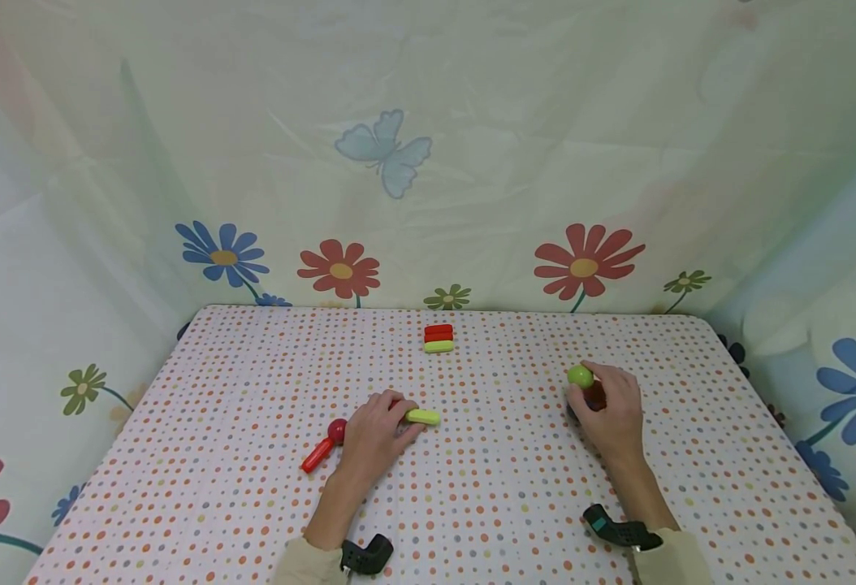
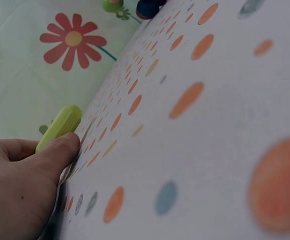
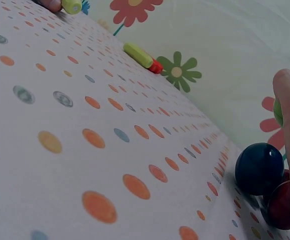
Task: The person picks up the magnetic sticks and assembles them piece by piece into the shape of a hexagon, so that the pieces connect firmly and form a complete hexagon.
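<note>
Left hand (image 1: 375, 435) rests on the dotted tablecloth (image 1: 472, 487), fingertips pinching a lime-green rod (image 1: 423, 417). Right hand (image 1: 611, 414) curls around a green ball (image 1: 580, 375) held at its fingertips.

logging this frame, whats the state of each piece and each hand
left hand: fingertips pinching the green bar
green bar: lying flat on the table, held at one end
red stick with ball: lying flat, untouched
stacked bars: lying together, untouched
right hand: curled round the green ball
green ball: held
blue ball: resting on the cloth
</note>
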Available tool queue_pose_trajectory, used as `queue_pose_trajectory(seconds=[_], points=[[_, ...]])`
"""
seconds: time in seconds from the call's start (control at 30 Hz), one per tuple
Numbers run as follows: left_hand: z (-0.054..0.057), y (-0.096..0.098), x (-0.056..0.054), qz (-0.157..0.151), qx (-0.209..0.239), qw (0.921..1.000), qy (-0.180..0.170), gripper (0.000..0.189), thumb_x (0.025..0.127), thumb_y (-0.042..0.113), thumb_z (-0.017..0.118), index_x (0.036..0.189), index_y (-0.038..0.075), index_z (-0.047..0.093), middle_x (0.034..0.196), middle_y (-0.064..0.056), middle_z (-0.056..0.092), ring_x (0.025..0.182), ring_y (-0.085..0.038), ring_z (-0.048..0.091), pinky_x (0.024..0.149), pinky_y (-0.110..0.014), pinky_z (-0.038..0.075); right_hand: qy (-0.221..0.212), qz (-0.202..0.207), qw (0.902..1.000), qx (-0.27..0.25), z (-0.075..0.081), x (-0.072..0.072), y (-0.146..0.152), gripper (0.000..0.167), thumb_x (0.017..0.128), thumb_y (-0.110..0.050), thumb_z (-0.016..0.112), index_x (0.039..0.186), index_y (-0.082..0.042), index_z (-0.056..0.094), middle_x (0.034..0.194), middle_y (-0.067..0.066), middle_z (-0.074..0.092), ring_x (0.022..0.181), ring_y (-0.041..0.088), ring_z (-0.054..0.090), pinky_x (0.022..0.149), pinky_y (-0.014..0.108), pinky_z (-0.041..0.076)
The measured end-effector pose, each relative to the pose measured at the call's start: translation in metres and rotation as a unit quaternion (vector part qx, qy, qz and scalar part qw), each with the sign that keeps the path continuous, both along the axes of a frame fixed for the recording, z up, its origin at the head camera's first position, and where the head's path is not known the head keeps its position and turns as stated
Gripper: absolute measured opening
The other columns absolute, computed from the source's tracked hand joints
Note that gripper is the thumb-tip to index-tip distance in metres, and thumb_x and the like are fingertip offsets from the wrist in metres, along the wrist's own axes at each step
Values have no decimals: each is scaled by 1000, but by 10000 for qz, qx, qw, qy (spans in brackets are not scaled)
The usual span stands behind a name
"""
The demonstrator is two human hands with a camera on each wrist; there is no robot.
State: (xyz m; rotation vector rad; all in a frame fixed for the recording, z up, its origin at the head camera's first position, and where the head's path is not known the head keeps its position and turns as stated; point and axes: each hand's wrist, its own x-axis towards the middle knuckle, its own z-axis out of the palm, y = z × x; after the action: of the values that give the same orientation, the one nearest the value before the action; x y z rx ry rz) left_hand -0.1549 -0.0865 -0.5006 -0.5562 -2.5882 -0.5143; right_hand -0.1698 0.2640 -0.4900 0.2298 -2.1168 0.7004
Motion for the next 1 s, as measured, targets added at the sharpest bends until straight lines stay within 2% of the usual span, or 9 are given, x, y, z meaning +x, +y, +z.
queue_pose_trajectory(seconds=[0.3, 0.53, 0.87, 1.0], points=[[0, 0, -1, -14, 62, 9999, -80, 28, 83, 39, 75, 107, 25, 68, 104, 7, 63, 87, -10, 57, 68, -22, 47, -37, -26, 10000, 50, 0, 1, -1, 38, 75, -7, 67, 112, 4, 64, 97, 19, 66, 93, 34, 53, 81, 34, 36], [0, -1, 0, -4, 58, 9999, -100, 28, 84, 40, 74, 107, 26, 68, 104, 7, 63, 87, -10, 57, 68, -23, 48, -112, 96, 9998, 150, 0, 2, 1, 38, 79, -13, 63, 112, 5, 63, 96, 20, 65, 90, 33, 52, 83, 36, 35], [-1, 0, 0, 59, -33, 9994, -350, 30, 86, 42, 71, 112, 28, 66, 108, 6, 62, 93, -10, 57, 72, -24, 49, -54, 84, 9994, 326, 2, 3, -2, 39, 81, -16, 60, 113, 5, 61, 100, 19, 64, 92, 33, 53, 86, 40, 35], [0, -1, 0, 48, 2, 9997, -257, 31, 84, 42, 73, 111, 27, 67, 108, 5, 62, 93, -11, 58, 72, -25, 50, 28, 251, 9996, 122, 5, 3, -7, 38, 81, -15, 61, 113, 6, 62, 99, 20, 63, 91, 32, 52, 86, 35, 36]])
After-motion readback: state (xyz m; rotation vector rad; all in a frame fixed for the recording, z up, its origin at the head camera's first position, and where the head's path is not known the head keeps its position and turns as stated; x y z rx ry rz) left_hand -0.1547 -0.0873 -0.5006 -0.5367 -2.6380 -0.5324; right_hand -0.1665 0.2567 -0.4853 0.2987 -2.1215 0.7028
